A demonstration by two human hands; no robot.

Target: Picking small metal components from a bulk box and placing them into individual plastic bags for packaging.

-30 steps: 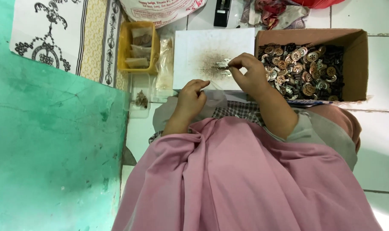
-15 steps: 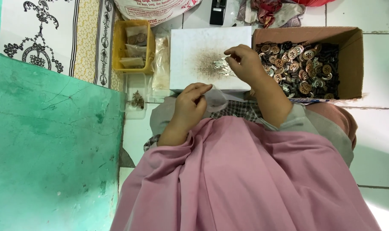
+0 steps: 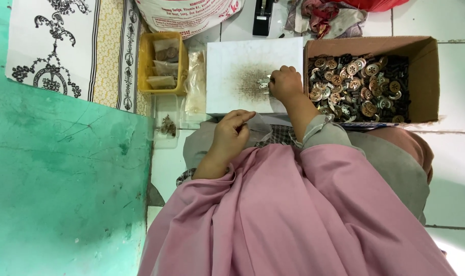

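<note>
My right hand (image 3: 286, 83) rests on a white board (image 3: 232, 66) that is smudged dark in the middle. Its fingers are pinched on a few small silvery pieces (image 3: 263, 85). To its right a cardboard box (image 3: 426, 76) is full of round brown and pearly buttons (image 3: 360, 84). My left hand (image 3: 231, 137) hovers over my lap with curled fingers, pinching the edge of a clear plastic bag (image 3: 261, 129). My pink garment (image 3: 294, 214) fills the lower part of the view.
A yellow tray (image 3: 143, 66) with small filled bags stands left of the board, beside more clear packets (image 3: 195, 82). A printed sack (image 3: 186, 15), a black tool (image 3: 263, 15) and crumpled cloth (image 3: 324, 15) lie at the top. A green surface (image 3: 64, 184) is on the left.
My right hand has slid from the box's edge down onto the board and gathered silvery pieces. My left hand has stayed over my lap with the bag.
</note>
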